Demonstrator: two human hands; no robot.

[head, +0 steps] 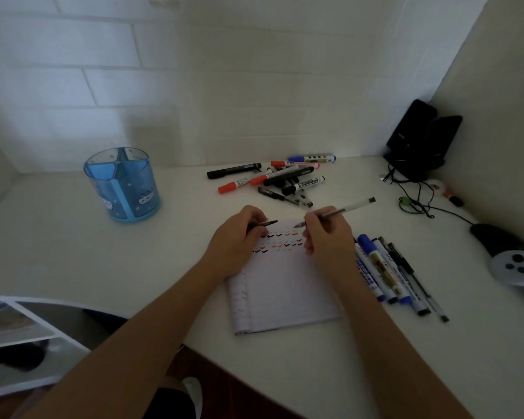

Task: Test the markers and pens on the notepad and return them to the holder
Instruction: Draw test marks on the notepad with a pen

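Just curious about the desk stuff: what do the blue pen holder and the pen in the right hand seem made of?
The blue pen holder is likely translucent, glossy plastic: its inner dividers show through the wall. The pen in the right hand probably has a clear plastic barrel, since a dark refill shows inside.

Left hand (pixel 239 241), right hand (pixel 328 241): fingers (pixel 310 235) curled.
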